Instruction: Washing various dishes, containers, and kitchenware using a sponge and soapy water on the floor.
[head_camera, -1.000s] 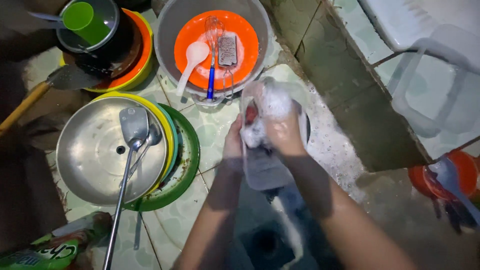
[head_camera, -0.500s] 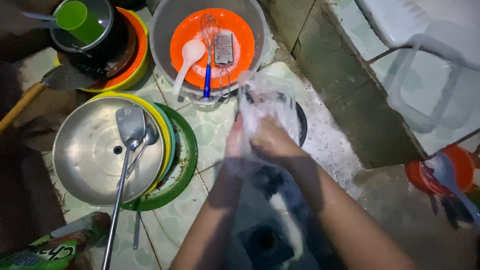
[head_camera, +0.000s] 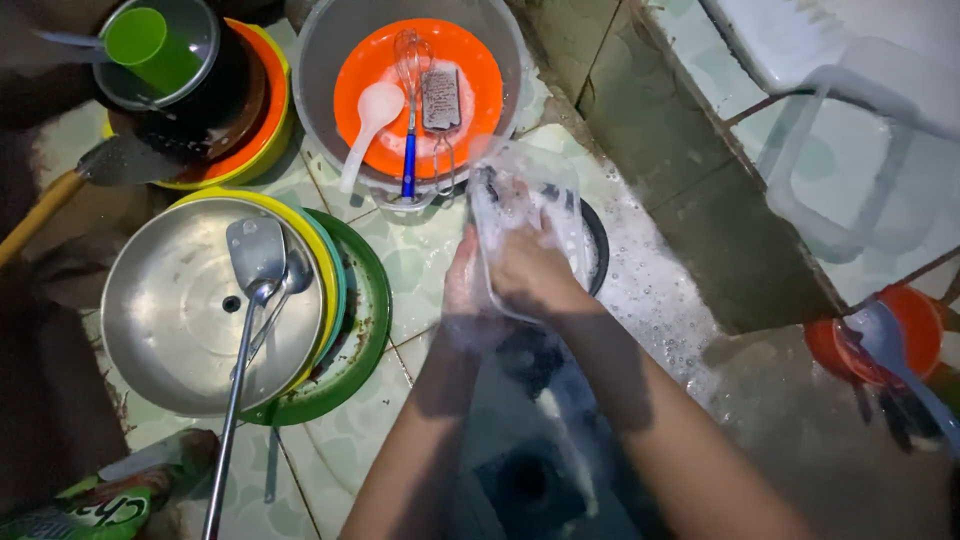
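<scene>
Foam covers the clear plastic container (head_camera: 525, 215) that I hold between both hands, tilted up in front of me, with its long axis running away from my fingers toward the grey basin (head_camera: 330, 60). My left hand (head_camera: 462, 285) grips the near left edge of it, fingers closed on the rim. My right hand (head_camera: 530, 275) is closer to the middle of it and reaches inside, pressing on the soapy inner wall; I cannot tell if this hand holds a sponge or only rubs with bare fingers. The container is directly at my fingertips, not on the floor, and under it I see part of a dark round pan (head_camera: 597, 245). Beyond my fingers, in the basin, lies an orange plate (head_camera: 470, 70) with a whisk (head_camera: 410, 120), a white spoon (head_camera: 368, 120) and a small grater (head_camera: 440, 98). Well to the left of my left hand is a steel lid (head_camera: 170, 310) with a metal spatula (head_camera: 250, 300) resting on it.
</scene>
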